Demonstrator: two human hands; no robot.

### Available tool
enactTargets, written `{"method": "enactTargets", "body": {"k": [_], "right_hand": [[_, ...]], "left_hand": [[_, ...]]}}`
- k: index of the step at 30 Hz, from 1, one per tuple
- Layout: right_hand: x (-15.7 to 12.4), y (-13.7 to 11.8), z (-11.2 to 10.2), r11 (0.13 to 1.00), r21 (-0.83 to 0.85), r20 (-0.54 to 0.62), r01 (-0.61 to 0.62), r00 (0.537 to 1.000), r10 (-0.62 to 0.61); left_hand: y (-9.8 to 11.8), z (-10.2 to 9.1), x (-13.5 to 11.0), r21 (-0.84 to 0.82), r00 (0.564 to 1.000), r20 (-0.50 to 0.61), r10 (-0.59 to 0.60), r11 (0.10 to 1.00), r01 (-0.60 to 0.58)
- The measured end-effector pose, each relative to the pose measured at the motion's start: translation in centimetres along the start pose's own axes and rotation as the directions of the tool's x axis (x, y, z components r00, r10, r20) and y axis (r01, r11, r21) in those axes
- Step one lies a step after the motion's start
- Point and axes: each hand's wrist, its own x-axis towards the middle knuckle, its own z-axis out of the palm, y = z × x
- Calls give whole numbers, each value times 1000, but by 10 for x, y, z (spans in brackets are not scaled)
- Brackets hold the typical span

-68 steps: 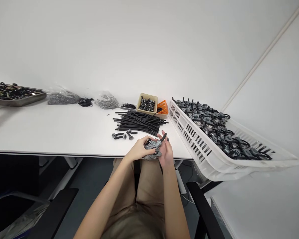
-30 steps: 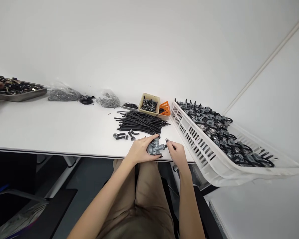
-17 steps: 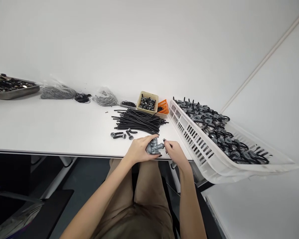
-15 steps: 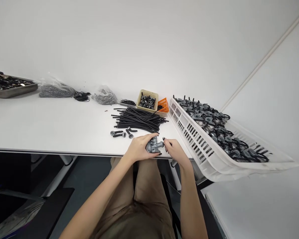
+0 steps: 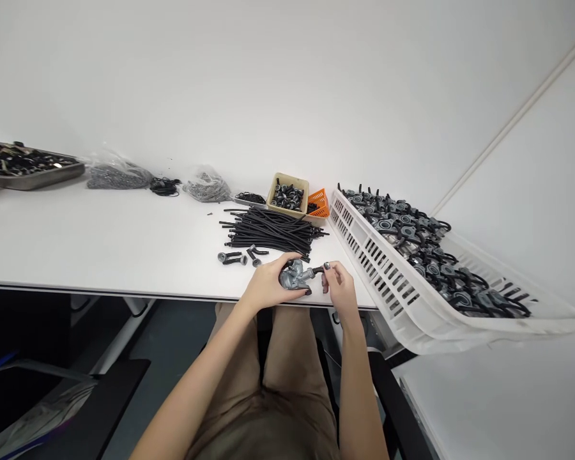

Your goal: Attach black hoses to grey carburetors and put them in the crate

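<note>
Carburetor: a grey metal carburetor (image 5: 292, 276) sits just behind the near edge of the table (image 5: 124, 255), held above the edge.
Left hand: the left hand (image 5: 268, 286) wraps over its body in a full, closed grip.
Right hand: the right hand (image 5: 340, 287) pinches narrowly on a short black hose (image 5: 320, 270) at the tip of the metal spigot (image 5: 309, 275).
Change: the right hand has moved out to that tip.
Around: a heap of black hoses (image 5: 273, 231) lies behind; a white plastic crate (image 5: 378, 262) stands right.

white table (image 5: 124, 249) | black rubber tubes (image 5: 271, 231) | beige tub (image 5: 287, 177) | orange basket (image 5: 319, 203) | steel tray (image 5: 29, 184) | bagged grey parts (image 5: 117, 179)
</note>
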Motion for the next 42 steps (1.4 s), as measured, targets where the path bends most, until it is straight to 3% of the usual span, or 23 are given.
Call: {"method": "enactTargets", "body": {"k": [7, 10, 16, 22, 28, 35, 39, 42], "right_hand": [[-1, 16, 8, 961, 248, -50, 121, 992, -112], [5, 10, 19, 947, 297, -38, 127, 992, -121], [15, -6, 42, 938, 326, -18, 120, 993, -121], [20, 5, 46, 965, 236, -226, 112, 973, -58], [17, 6, 44, 950, 282, -151, 137, 984, -97], [17, 5, 50, 929, 289, -170, 233, 967, -190], [16, 8, 50, 927, 314, -163, 207, 973, -162], [11, 12, 52, 928, 349, -60, 129, 992, -115]], "left_hand": [[-10, -5, 3, -240, 996, -44, -82, 968, 69], [-16, -8, 4, -369, 989, -80, -123, 926, 85], [-17, -9, 4, -482, 992, -7, -127, 869, 108], [-20, -7, 5, -449, 996, 11, -93, 889, 88], [-20, -7, 4, -437, 995, 14, -101, 894, 97], [-18, -7, 4, -438, 992, -6, -123, 892, 108], [-18, -7, 4, -438, 992, -11, -127, 892, 109], [-20, -5, 5, -434, 991, -30, -131, 895, 105]]}}
